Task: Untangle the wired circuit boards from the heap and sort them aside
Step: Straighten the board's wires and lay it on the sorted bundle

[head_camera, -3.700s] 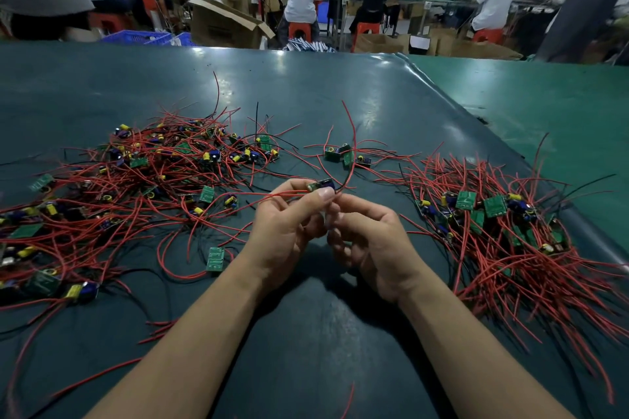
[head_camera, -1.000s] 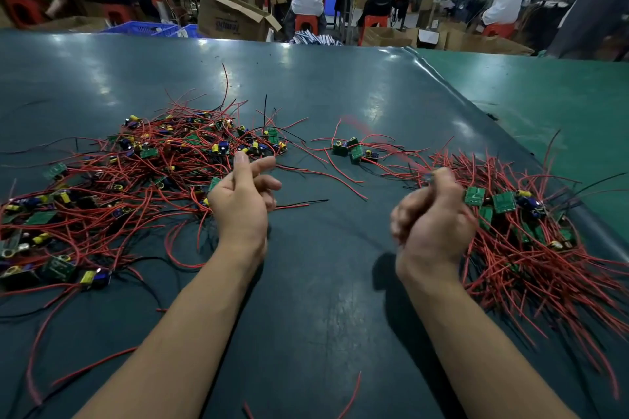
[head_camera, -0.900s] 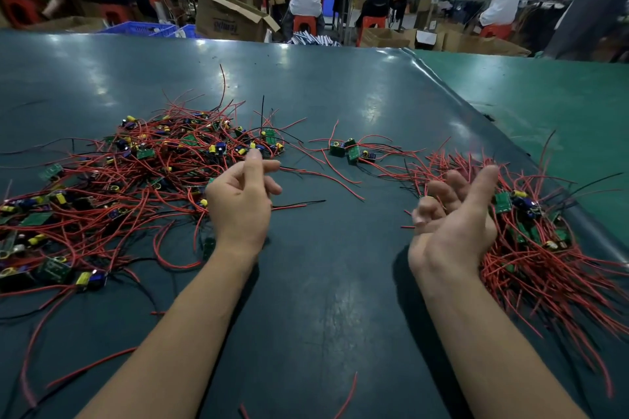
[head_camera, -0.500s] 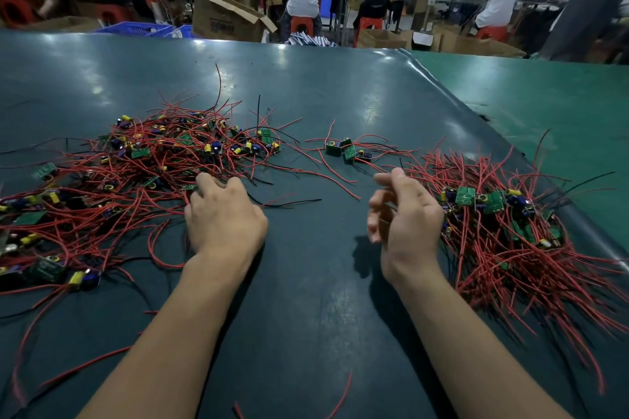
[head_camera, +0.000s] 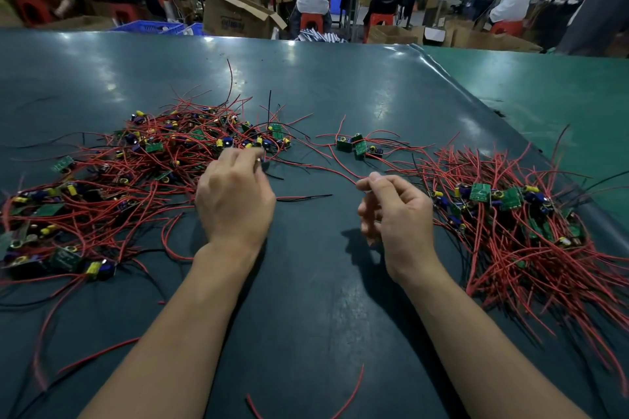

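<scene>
Left hand point(head_camera: 235, 204) at the near edge of the left heap point(head_camera: 129, 177), fingertips pinching a small board point(head_camera: 262, 161) — board mostly hidden, so its direction and long axis can't be told. Right hand point(head_camera: 394, 214) loosely curled, seemingly pinching a red wire point(head_camera: 335, 172) that runs far-left; sorted pile point(head_camera: 531, 224) lies right. Risk: a fast pull drags tangled neighbours — wires interlock.

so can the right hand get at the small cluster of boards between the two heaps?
Probably yes. The right hand hovers just short of the small cluster, with only bare table and a few loose red wires between; nothing covers the boards.
</scene>
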Motion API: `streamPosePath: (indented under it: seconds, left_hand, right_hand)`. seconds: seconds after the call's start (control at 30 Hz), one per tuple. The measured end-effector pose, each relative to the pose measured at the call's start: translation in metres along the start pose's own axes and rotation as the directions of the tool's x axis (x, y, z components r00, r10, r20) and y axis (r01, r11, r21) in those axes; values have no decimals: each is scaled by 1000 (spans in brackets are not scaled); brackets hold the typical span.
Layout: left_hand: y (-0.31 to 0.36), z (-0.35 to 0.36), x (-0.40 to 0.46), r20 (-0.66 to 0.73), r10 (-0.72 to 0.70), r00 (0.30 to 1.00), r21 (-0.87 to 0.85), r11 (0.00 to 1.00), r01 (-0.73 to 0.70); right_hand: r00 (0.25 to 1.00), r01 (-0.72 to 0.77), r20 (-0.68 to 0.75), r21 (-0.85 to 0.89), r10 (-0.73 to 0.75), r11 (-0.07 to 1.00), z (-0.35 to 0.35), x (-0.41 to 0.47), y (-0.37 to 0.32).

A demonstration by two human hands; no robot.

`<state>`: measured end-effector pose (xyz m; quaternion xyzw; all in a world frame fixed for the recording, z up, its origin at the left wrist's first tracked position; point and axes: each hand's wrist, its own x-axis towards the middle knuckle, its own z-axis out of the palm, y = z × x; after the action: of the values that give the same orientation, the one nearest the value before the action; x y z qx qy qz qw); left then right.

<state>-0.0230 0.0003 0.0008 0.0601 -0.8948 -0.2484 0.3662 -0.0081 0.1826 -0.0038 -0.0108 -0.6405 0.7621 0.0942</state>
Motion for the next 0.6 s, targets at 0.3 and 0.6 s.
streamPosePath:
  seconds: [0.3, 0.6]
  left_hand:
    - [33, 11, -27, -57, 670, 740, -464, 639, -614]
    - [38, 20, -33, 382, 86, 920, -716, 657, 236]
  right_hand:
    - [975, -109, 205, 122, 83, 987, 3, 4, 0]
    - [997, 62, 41, 64, -65, 996, -3, 8, -1]
